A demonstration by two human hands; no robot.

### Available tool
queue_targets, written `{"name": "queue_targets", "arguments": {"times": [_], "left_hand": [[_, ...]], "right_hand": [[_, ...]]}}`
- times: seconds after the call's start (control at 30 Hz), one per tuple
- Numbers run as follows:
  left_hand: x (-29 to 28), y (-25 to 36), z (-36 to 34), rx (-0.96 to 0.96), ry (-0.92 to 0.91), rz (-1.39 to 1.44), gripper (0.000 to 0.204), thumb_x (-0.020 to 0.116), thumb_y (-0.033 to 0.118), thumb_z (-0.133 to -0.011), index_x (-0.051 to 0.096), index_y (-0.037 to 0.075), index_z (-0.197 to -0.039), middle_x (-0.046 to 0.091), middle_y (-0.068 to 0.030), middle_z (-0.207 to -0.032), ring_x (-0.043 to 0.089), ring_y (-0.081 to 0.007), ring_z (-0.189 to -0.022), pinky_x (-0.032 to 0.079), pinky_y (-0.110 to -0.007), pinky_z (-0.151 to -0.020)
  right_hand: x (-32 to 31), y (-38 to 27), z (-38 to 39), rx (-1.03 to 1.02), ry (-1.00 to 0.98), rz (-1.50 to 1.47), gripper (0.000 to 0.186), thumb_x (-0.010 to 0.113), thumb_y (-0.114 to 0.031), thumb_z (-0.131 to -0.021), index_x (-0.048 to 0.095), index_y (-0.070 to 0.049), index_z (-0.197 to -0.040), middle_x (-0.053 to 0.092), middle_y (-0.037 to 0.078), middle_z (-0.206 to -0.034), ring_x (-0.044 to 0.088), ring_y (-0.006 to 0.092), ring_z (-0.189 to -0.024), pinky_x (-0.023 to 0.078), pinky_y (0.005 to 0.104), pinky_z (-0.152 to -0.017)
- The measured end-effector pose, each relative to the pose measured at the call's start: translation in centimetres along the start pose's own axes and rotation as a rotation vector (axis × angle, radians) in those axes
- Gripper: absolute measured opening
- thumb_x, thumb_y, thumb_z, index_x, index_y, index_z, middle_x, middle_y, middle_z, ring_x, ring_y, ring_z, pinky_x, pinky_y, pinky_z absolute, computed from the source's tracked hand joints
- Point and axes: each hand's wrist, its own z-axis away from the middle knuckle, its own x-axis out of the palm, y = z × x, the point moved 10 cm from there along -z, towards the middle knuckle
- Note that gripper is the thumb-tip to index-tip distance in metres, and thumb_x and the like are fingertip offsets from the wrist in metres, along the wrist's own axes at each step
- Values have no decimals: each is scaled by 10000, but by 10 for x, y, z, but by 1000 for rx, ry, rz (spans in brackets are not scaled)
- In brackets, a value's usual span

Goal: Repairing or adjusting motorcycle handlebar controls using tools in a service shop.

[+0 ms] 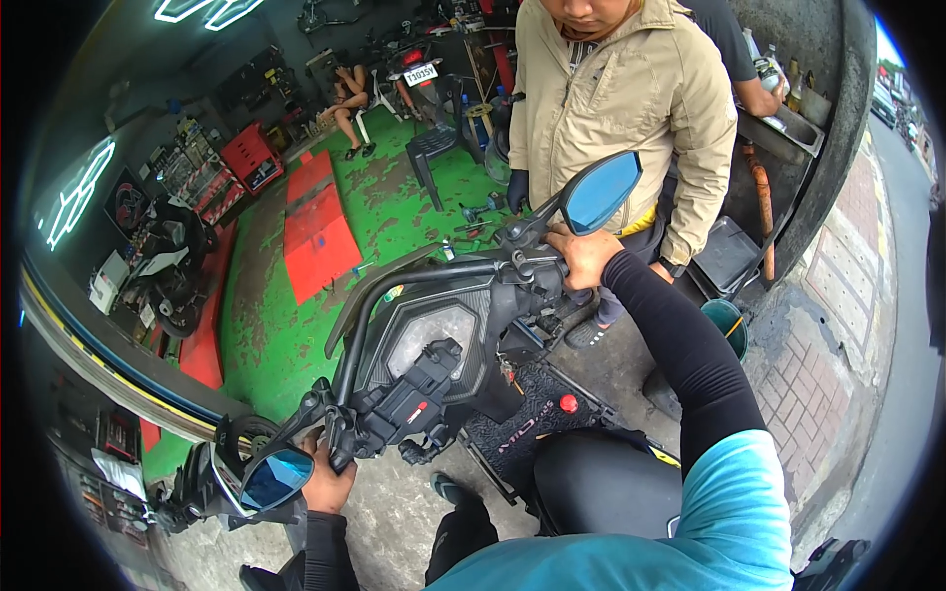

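Note:
A black scooter [581, 483] stands under me, its handlebar turned to the left. My right hand [588, 258] is closed around the far handlebar grip, next to a blue-tinted mirror [603, 192]. Around the near grip, my left hand [328, 485] is closed as well, partly hidden behind the other blue-tinted mirror [277, 481]. Between the hands sit a hexagonal instrument panel [434, 340] and a black phone holder [419, 389]. Below the handlebar hang keys [510, 377]. A black footboard mat [522, 428] lies in front of the seat, with a red knob [569, 403] beside it.
Close by the right mirror stands a person in a beige jacket [611, 108]; another person's arm [759, 97] is near a sink [788, 130]. A red ramp [317, 229] lies on the green floor by a dark chair [439, 148]. At right are a bucket [727, 327] and the road [905, 295].

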Motion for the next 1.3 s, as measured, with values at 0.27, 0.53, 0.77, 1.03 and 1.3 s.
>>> {"name": "queue_targets", "arguments": {"times": [0.27, 0.53, 0.77, 1.03, 1.3], "left_hand": [[0, 1, -4, 18, -1, 36, 535, 750, 186, -638, 642, -5, -1125, 527, -186, -1322, 479, -400, -1216, 390, -483, -1033], [-3, -3, 3, 35, 51, 39, 592, 750, 185, -640, 602, -43, -1165, 522, -211, -1321, 484, -414, -1206, 394, -490, -1024], [-4, 1, -5, 13, -10, 19, 638, 733, 165, -622, 584, 21, -1226, 524, -189, -1327, 456, -407, -1256, 378, -459, -1073], [1, -4, -1, 1, 9, 10, 643, 734, 178, -617, 583, 18, -1220, 521, -203, -1329, 449, -419, -1256, 372, -468, -1078], [-2, 1, -1, 11, 15, 19, 619, 747, 175, -623, 584, -6, -1192, 518, -199, -1320, 462, -416, -1236, 384, -473, -1054]], "right_hand": [[8, 1, -16, -134, -6, 3, 655, 740, -272, -635, 522, -23, -1201, 675, 211, -961, 663, 384, -959, 526, 448, -800], [-15, -16, -8, -154, 126, 56, 535, 728, -252, -595, 613, -26, -1067, 656, 179, -866, 665, 363, -873, 520, 448, -764], [-5, -5, 2, -61, 52, -24, 634, 739, -268, -616, 604, -53, -1197, 654, 205, -1005, 649, 368, -987, 521, 451, -813], [3, 0, -9, -98, 82, -13, 614, 730, -278, -652, 579, -51, -1202, 661, 211, -1020, 646, 381, -1012, 518, 456, -840], [1, -4, -5, -54, 1, -14, 585, 730, -259, -601, 614, -48, -1134, 652, 179, -1009, 641, 358, -983, 520, 440, -833]]}}
